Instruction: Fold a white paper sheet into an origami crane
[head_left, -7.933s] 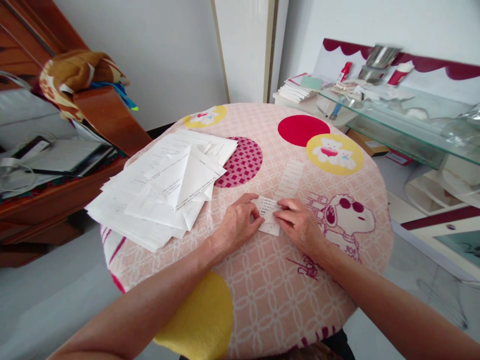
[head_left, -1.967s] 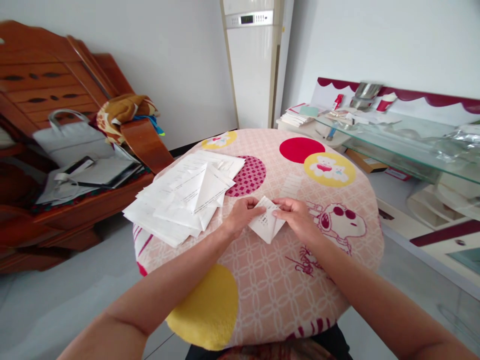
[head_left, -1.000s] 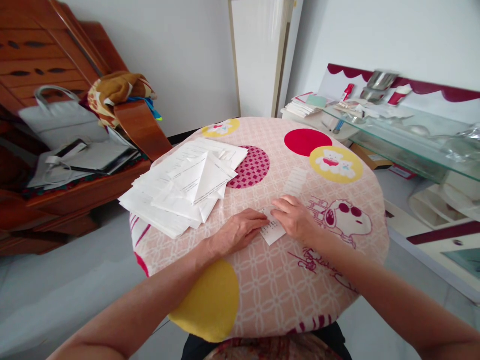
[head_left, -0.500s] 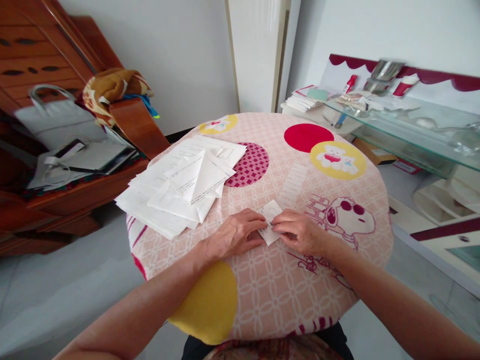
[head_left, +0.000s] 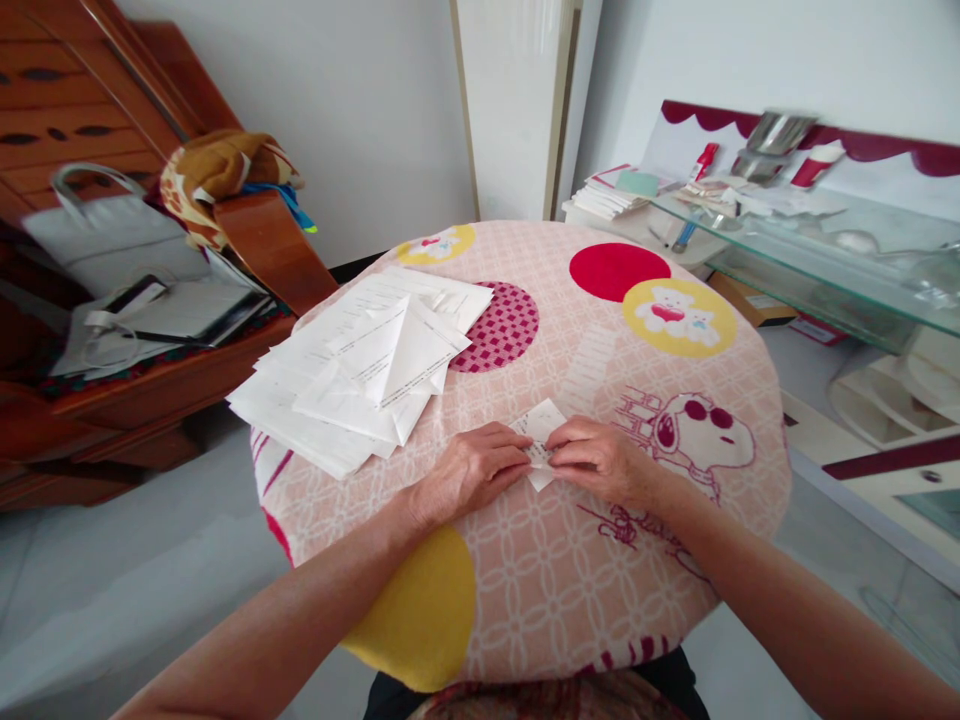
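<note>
A small piece of folded white paper (head_left: 546,420) with printed text lies on the patterned tablecloth (head_left: 525,590), one corner pointing away from me. My left hand (head_left: 480,465) is closed on its left side, the fingertips pinching the edge. From the right, my right hand (head_left: 600,458) pinches the opposite edge between thumb and fingers. The fingertips of both hands are close together over the paper's middle and hide part of it. Left of my hands lies a pile of printed white sheets (head_left: 337,400), with a larger folded sheet (head_left: 409,350) on top.
At the left stands a wooden chair (head_left: 262,250) with a brown cloth (head_left: 217,175) over its arm and a grey bag (head_left: 112,235) on the seat. A glass shelf (head_left: 810,235) with metal containers and papers is at the right. A white door (head_left: 514,110) stands behind the table.
The fingers have shifted slightly on the small paper, and more of its far corner shows. Both hands stay in nearly the same place. The paper pile is unchanged.
</note>
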